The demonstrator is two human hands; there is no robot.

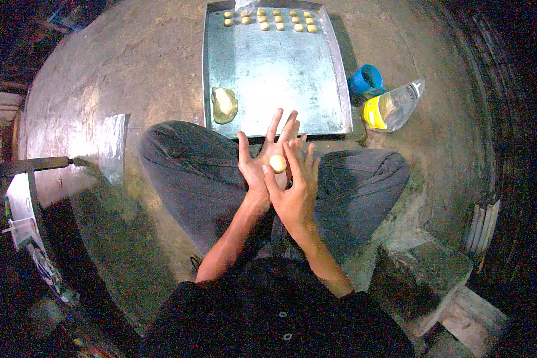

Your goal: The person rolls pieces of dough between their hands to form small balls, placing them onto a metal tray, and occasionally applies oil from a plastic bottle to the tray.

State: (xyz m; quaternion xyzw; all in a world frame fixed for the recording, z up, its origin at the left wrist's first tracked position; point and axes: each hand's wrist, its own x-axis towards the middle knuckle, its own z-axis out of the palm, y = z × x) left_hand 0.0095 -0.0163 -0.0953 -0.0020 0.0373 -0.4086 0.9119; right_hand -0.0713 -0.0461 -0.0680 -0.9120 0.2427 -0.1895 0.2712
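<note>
A small round ball of pale dough (277, 164) rests on the palm of my left hand (258, 166), which lies palm up with its fingers spread. My right hand (298, 185) is over that palm, its thumb and index finger curved around the ball. Both hands are above my crossed legs, just short of the near edge of a shallow metal tray (277, 67). A larger irregular lump of dough (224, 105) lies in the tray's near left corner. Several similar dough balls (278, 19) sit in rows along the far end.
Right of the tray are a blue plastic cup (368, 80), tipped towards me, and a clear plastic bag with a yellow label (390, 109). Clear plastic (246, 5) covers part of the tray's far edge. A plastic sheet (115, 150) lies on the concrete floor (138, 71) to the left.
</note>
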